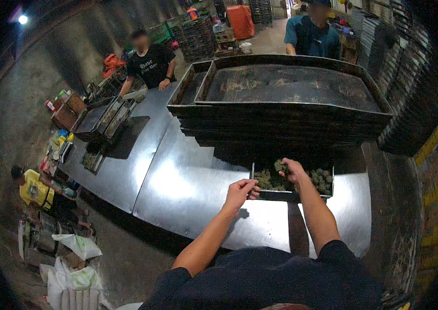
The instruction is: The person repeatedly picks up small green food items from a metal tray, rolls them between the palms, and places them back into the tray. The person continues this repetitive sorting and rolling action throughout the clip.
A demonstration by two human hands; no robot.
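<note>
A shallow metal-rimmed tray (273, 195) lies on the shiny metal table (203, 209) before me, holding greenish-grey clumps (321, 181) on its right and looser greenish material (263, 179) on its left. My right hand (292, 170) is over the middle of this tray, its fingers closed on a greenish clump (281, 166). At the tray's front left corner is my left hand (242, 192), thumb and fingertips brought together; whether something small is between them cannot be told. The darker middle of the tray is partly hidden by my right hand.
Behind the tray rises a tall stack of dark trays (281, 110). Smaller trays (104, 116) stand at the table's far left, where a co-worker (151, 64) leans. Another person (312, 33) is behind the stack, and a third (38, 188) is at the left. White sacks (75, 279) lie lower left.
</note>
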